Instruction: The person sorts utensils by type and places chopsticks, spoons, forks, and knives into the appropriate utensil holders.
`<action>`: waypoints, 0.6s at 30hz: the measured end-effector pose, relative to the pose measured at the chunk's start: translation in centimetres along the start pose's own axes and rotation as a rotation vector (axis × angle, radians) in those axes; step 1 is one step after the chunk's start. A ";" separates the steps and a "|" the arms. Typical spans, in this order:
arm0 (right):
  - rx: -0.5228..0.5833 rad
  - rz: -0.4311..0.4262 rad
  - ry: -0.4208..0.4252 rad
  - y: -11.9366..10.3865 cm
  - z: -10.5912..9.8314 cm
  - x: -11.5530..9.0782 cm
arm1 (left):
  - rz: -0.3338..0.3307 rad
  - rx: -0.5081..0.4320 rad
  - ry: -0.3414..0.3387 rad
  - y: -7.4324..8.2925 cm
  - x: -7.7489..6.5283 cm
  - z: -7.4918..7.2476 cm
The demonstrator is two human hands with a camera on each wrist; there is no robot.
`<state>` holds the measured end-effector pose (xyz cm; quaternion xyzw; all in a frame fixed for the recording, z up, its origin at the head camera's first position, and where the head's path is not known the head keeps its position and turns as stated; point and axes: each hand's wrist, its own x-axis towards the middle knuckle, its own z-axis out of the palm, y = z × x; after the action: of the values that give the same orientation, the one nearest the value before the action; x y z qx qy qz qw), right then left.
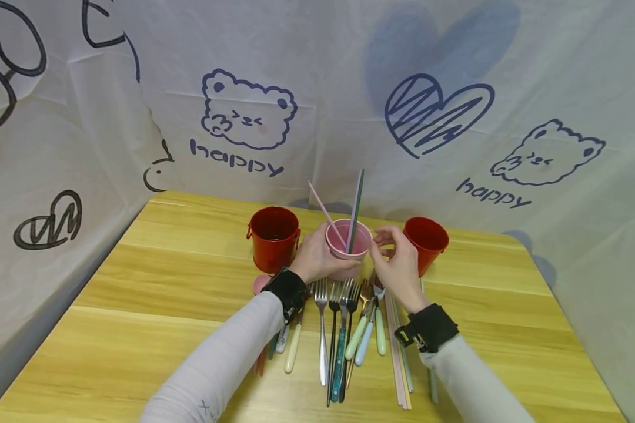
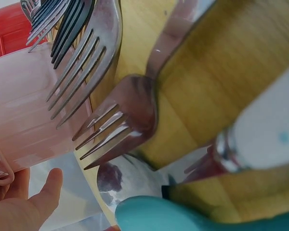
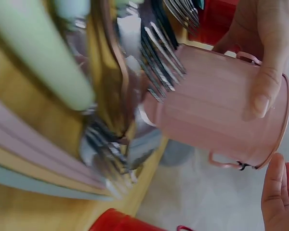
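Pink bucket (image 3: 212, 101) is standing between the hands, mouth facing up, just beyond the tines of the forks (image 1: 321, 298); whether its base is touching the counter (image 1: 164, 264), I am not managing to tell. Left hand (image 1: 314, 258) is gripping its left side, thumb lying across the near wall. Right hand (image 1: 400, 258) is hovering at the rim, fingers loosely bent, apparently holding nothing; contact unclear. Key relation, I judge: the rim's right edge is lying just beside those fingertips. Inside, a pink stick (image 1: 323, 202) is leaning left, a lilac-and-green pair (image 1: 357, 205) rising nearly upright.
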<state>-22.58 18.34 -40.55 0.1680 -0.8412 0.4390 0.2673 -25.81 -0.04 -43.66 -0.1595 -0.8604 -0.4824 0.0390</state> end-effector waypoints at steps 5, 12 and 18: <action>0.022 0.045 -0.026 0.7 -0.8 -1.5 | -0.015 -0.013 0.002 -0.1 -0.1 0.1; 0.012 0.154 -0.172 1.6 -2.6 -3.5 | -0.008 -0.029 0.006 -0.2 -0.1 0.0; -0.051 0.239 -0.269 2.8 -4.8 -5.2 | -0.028 -0.027 -0.004 -0.1 0.1 0.1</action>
<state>-18.42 24.13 -43.18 0.1172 -0.8941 0.4198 0.1025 -25.89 0.04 -43.74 -0.1490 -0.8561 -0.4941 0.0286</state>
